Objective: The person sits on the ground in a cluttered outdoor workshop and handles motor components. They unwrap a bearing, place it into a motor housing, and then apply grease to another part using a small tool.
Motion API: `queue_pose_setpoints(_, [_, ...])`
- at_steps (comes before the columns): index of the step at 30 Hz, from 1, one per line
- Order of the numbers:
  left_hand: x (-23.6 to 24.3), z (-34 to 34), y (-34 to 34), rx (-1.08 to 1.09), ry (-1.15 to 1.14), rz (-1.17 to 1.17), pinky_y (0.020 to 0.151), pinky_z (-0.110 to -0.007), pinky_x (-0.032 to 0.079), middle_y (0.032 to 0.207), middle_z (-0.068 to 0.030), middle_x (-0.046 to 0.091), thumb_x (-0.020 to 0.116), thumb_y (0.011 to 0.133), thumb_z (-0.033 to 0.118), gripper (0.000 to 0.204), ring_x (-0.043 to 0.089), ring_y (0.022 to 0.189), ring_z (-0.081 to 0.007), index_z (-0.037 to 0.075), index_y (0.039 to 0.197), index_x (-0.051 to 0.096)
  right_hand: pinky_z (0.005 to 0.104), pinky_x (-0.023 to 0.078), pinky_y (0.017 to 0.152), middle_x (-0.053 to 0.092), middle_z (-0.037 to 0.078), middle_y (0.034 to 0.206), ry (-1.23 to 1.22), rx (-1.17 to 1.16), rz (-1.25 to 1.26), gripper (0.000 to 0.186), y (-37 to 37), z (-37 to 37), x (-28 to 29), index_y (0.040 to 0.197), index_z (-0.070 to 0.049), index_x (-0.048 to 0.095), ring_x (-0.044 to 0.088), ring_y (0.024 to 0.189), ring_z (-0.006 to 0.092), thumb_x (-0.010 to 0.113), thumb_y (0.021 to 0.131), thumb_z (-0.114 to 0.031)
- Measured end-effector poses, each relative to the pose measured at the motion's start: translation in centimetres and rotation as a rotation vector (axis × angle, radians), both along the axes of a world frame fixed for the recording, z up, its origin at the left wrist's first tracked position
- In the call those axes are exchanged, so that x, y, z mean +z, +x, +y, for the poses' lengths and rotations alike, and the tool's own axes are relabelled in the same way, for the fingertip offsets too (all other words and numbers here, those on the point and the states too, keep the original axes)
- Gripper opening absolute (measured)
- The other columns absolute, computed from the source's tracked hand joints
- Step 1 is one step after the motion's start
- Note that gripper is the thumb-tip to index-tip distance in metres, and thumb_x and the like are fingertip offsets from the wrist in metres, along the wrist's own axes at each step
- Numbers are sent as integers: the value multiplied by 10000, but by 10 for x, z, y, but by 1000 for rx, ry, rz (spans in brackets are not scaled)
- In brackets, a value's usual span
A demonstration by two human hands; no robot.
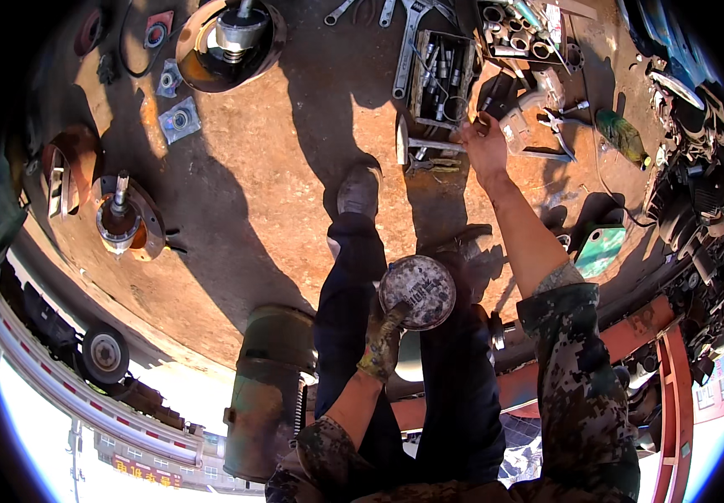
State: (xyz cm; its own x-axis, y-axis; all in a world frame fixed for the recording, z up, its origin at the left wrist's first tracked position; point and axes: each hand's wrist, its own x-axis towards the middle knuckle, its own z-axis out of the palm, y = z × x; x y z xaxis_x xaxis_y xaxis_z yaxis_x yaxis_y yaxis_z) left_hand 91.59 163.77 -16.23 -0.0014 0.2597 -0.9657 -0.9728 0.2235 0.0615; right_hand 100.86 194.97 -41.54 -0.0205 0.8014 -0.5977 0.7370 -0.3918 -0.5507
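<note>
My left hand (381, 342), in a stained work glove, grips a round, scuffed grey metal disc (418, 292) by its near edge, thumb lying on top. It is held above the gap between my knees; whether it is a lid or a shallow can is not clear. My bare right hand (486, 144) is stretched forward with bent fingers drawn together. What they hold, if anything, is too small to name. Close to those fingertips are a metal-handled hammer (433, 144) and a tray of sockets and tools (442, 77). Pliers (556, 126) lie to their right.
Wrenches (412, 38) and a box of sockets (523, 32) lie at the far side. On the left stand a flanged shaft (123, 220) and a large round drum (274, 50). Scrap parts (710, 189) crowd the right; a green cylinder (265, 377) is near my left leg.
</note>
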Motion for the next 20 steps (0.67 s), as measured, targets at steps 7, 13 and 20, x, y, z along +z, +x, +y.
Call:
queue_pose_setpoints(7, [-3,-5,-6,162,120,-108,1157,-504,424,1493,-165,517,727,914,200,699,518,1366,-339,61,1527,421,301,549,772,716,48,1087,-607,-90,178,407,141,-135,166,1359,-92,611,682,867,130,682,1007,-283])
queue_pose_setpoints(13, [50,23,-89,-48,218,-20,1102,-493,443,1437,-123,594,772,853,368,699,552,1316,-326,77,1443,538,281,551,715,727,27,927,-698,-467,-37,263,361,-365,371,1177,-51,710,668,800,115,743,916,-45])
queue_pose_setpoints(20, [126,48,-209,-602,10,322,963,-405,494,1311,-93,682,751,874,466,631,640,1156,-260,88,1362,620,334,525,525,668,73,791,-798,-1269,52,127,394,-550,529,1061,-11,670,647,629,181,691,947,-65])
